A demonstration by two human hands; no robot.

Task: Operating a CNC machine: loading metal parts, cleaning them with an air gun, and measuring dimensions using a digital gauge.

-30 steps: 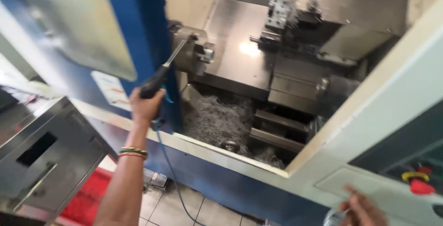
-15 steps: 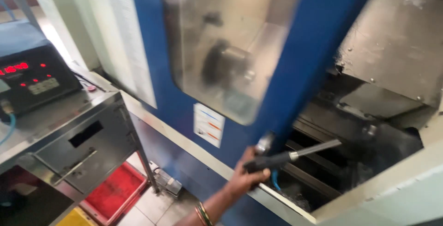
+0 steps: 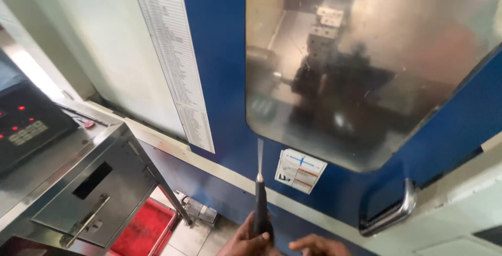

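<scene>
My left hand [image 3: 244,240] is at the bottom edge, shut on the black grip of an air blow gun [image 3: 260,203]. Its thin metal nozzle points straight up in front of the blue sliding machine door [image 3: 219,52]. My right hand [image 3: 319,245] shows only its fingers, just right of the gun, spread and holding nothing. The door is closed. Behind its scratched window [image 3: 366,104] the tool turret [image 3: 324,31] is dimly visible. A curved metal door handle [image 3: 392,214] sits at the door's lower right, above my right hand.
A white sticker [image 3: 299,171] sits under the window and a long printed chart [image 3: 175,62] hangs on the door's left edge. At left stands a steel cabinet [image 3: 83,183] bearing a black control box with red lights [image 3: 26,122]. A red bin [image 3: 141,232] lies on the floor below.
The blue door has slid across the machine opening and now covers it. The air gun has come out of the machine's interior and now points up before the door. My right hand has come close to it.
</scene>
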